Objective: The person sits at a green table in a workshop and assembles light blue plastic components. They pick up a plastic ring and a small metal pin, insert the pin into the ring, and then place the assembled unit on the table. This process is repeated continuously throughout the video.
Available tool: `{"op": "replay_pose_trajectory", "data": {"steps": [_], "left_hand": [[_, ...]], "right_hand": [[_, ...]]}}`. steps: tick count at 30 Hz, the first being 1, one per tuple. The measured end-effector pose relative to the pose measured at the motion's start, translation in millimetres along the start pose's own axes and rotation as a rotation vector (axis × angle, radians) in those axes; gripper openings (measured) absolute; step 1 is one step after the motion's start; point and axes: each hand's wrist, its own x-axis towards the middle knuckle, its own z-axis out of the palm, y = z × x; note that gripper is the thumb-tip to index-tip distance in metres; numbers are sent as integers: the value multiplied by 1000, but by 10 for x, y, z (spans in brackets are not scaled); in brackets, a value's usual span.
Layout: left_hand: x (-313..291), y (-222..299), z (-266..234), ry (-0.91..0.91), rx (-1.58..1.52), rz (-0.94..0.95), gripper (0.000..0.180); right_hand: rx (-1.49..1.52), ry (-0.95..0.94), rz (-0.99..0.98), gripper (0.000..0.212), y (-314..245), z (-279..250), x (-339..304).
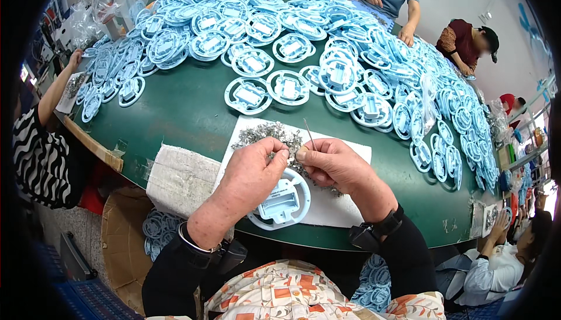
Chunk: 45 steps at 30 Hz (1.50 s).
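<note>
My left hand (255, 165) is closed in a pinch over a heap of small silvery metal parts (274, 135); whatever sits between its fingertips is too small to name. Close beside it, my right hand (334, 165) grips a thin metal rod-like tool (309, 135), whose slim end sticks up past the fingers. Below both hands a light blue steering-wheel-shaped plastic piece (279, 206) lies on a white board (333, 214), partly covered by my left hand and wrist. The metal heap rests on the same board.
Large piles of similar blue plastic pieces (248, 95) cover the far and right parts of the green table (175, 110). A whitish wrapped block (181, 177) stands left of the board. A cardboard box (125, 244) holds more pieces below. Several people work around the table.
</note>
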Motion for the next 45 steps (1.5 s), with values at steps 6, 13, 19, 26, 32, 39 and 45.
{"op": "replay_pose_trajectory", "data": {"steps": [6,13,19,26,32,39,45], "left_hand": [[27,-37,1,16,26,30,26],[27,19,-23,-7,26,-45,26],[24,55,-58,-30,9,-83,25],[45,36,-59,-22,-20,-46,22],[40,55,-107,-70,18,-48,20],[24,5,-146,-51,-14,-72,19],[18,28,-152,-85,-11,-68,18]], "right_hand": [[20,71,-14,20,-1,70,20],[-5,80,-70,19,-7,79,6],[-15,73,-122,19,-8,86,-7],[-84,105,-220,18,-81,175,-75],[-122,107,-237,18,-80,124,-11],[-247,224,-246,17,-59,138,65],[-244,141,-275,13,-76,185,37]]}}
